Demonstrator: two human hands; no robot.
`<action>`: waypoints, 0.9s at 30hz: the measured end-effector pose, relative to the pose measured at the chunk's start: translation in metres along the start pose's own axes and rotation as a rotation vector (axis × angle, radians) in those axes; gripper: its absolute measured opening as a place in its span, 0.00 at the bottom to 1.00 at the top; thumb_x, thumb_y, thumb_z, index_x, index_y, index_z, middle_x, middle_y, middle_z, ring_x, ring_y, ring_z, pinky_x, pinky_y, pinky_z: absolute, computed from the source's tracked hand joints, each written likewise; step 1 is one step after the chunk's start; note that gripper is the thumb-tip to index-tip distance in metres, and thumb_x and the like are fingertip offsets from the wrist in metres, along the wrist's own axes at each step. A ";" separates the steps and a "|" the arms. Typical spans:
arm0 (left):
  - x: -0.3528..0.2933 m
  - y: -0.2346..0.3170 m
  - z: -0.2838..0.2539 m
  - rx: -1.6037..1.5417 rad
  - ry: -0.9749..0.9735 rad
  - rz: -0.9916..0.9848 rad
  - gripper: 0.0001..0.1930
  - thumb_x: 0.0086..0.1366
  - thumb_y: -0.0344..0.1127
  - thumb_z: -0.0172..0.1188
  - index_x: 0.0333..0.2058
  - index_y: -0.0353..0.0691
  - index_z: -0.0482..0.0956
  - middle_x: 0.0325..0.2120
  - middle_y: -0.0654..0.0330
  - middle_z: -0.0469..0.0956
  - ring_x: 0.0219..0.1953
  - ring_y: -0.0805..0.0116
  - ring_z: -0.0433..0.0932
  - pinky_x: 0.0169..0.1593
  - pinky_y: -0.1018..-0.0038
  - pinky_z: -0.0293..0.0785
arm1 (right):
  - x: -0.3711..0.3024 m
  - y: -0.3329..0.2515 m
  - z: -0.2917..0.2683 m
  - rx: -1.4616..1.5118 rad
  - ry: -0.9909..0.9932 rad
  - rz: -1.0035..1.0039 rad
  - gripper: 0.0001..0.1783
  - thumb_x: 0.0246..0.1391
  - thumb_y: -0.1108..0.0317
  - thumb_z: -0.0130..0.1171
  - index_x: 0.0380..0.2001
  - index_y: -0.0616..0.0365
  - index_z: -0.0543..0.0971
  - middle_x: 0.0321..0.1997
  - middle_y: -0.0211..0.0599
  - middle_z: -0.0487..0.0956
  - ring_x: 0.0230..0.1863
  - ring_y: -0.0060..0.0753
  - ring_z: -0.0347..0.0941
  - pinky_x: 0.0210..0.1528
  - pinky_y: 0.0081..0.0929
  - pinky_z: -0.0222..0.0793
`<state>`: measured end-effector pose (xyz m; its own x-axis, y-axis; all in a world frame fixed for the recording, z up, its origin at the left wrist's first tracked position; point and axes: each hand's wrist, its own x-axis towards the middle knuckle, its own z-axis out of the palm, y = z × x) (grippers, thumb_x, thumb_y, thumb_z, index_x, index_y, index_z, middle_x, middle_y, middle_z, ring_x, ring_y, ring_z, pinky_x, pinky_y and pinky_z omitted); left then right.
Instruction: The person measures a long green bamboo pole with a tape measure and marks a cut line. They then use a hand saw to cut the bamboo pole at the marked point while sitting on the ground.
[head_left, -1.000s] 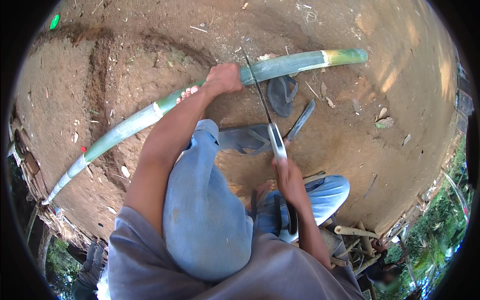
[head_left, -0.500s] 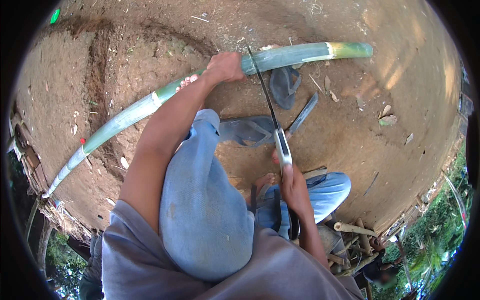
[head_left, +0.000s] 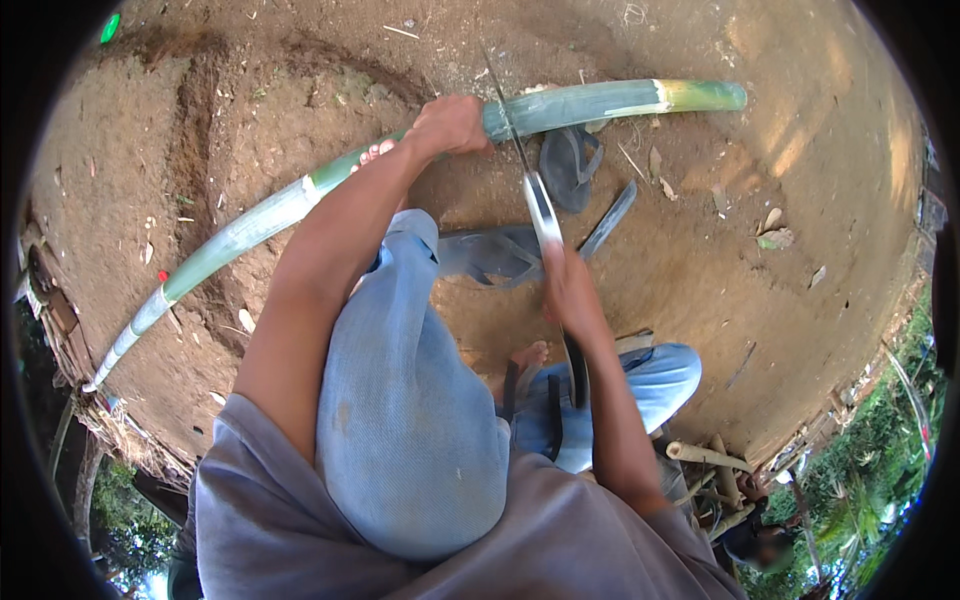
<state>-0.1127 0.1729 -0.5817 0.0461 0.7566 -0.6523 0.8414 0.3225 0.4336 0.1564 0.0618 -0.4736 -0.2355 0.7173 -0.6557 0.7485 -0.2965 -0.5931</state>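
A long green bamboo pole (head_left: 590, 104) lies across the dirt in front of me, its pale joints showing. My left hand (head_left: 450, 126) is wrapped over the pole and presses on it near the middle. Just right of that hand, the thin blade of a hand saw (head_left: 541, 208) crosses the pole, its tip beyond the far side. My right hand (head_left: 571, 285) is closed round the saw's handle, slightly blurred. Toes of a bare foot (head_left: 375, 152) rest by the pole left of my left hand. How deep the blade sits in the bamboo I cannot tell.
Dark flip-flops lie near the pole, one sandal (head_left: 570, 168) under its right part and another (head_left: 488, 256) by my knee. A knife blade (head_left: 609, 217) lies right of the saw. Cut bamboo pieces (head_left: 708, 458) are piled at lower right. Dry leaves (head_left: 774, 232) dot the ground.
My right hand has pushed the saw forward, away from me, so more of the blade sticks out past the pole. My left hand stays on the bamboo, shifted very slightly.
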 end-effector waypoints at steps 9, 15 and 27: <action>-0.006 -0.007 -0.009 -0.009 -0.016 0.005 0.29 0.44 0.45 0.73 0.45 0.35 0.83 0.42 0.41 0.83 0.46 0.45 0.83 0.51 0.57 0.78 | -0.071 0.004 -0.017 -0.007 0.044 -0.093 0.29 0.74 0.48 0.37 0.30 0.62 0.73 0.21 0.36 0.73 0.22 0.35 0.73 0.27 0.38 0.69; -0.007 0.017 -0.010 -0.015 -0.071 -0.013 0.28 0.45 0.45 0.74 0.43 0.34 0.83 0.40 0.42 0.84 0.45 0.46 0.83 0.51 0.56 0.78 | 0.089 -0.020 0.018 -0.139 0.117 -0.121 0.30 0.74 0.47 0.36 0.31 0.61 0.74 0.22 0.38 0.73 0.25 0.35 0.72 0.31 0.40 0.68; 0.005 0.006 -0.007 -0.054 -0.041 0.056 0.26 0.42 0.45 0.74 0.39 0.34 0.84 0.35 0.44 0.85 0.40 0.48 0.84 0.48 0.57 0.79 | 0.071 -0.003 0.014 -0.093 0.063 -0.050 0.30 0.75 0.47 0.35 0.29 0.61 0.72 0.22 0.36 0.72 0.26 0.33 0.70 0.33 0.36 0.68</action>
<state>-0.1115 0.1828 -0.5781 0.1151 0.7508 -0.6504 0.8069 0.3112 0.5020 0.1287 0.1049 -0.5251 -0.2366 0.7687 -0.5942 0.7916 -0.2021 -0.5766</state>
